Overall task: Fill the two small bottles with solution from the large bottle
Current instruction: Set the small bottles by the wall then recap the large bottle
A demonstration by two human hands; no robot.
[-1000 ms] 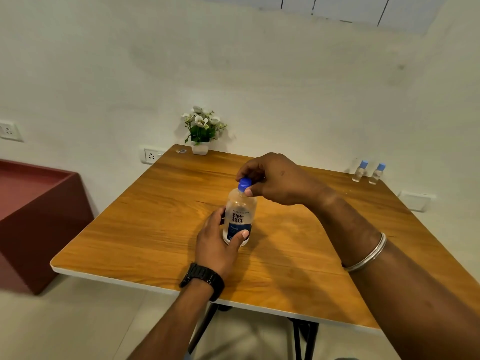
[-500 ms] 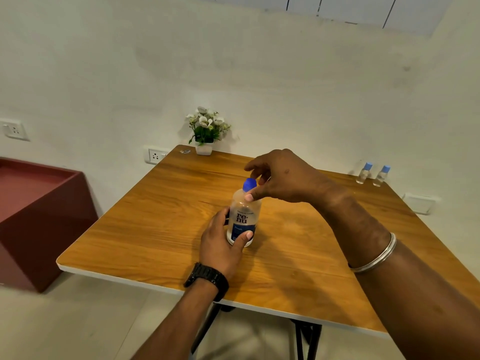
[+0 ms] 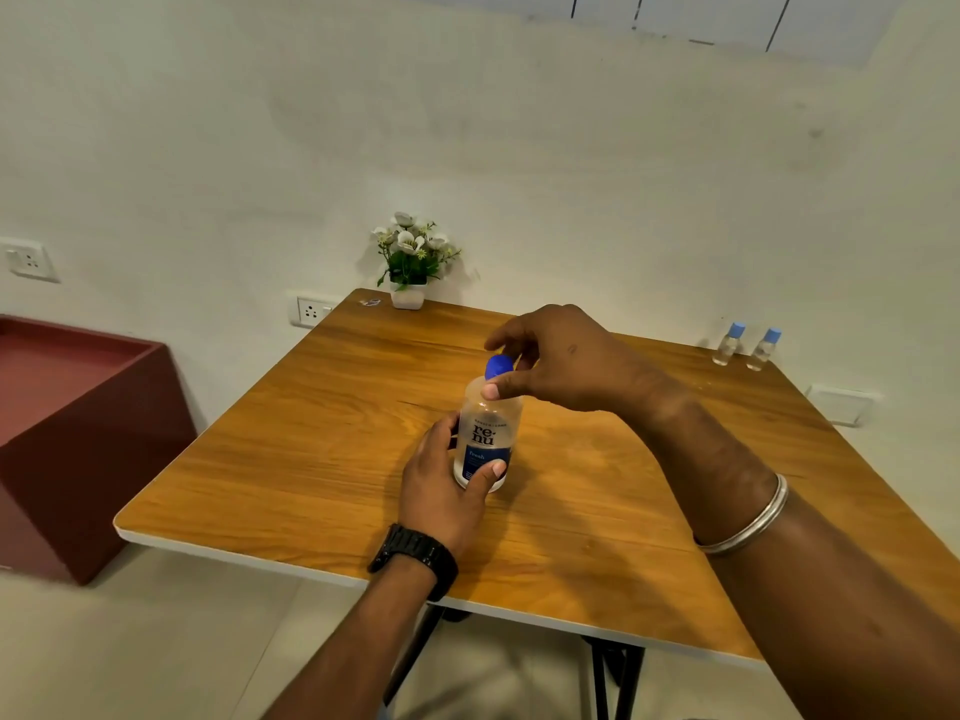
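The left hand (image 3: 441, 485) wraps the large bottle (image 3: 485, 439) upright mid-table to steady it while the right hand (image 3: 561, 361) pinches its blue cap (image 3: 497, 367), apparently to unscrew it, and the two small bottles (image 3: 745, 346) wait capped at the table's (image 3: 311, 459) far right corner.

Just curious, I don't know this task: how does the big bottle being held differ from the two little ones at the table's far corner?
The large bottle is much bigger, labelled and held by both hands; the small bottles stand untouched and plain. Its cap is dark blue, theirs pale blue. All are clear, upright and capped.
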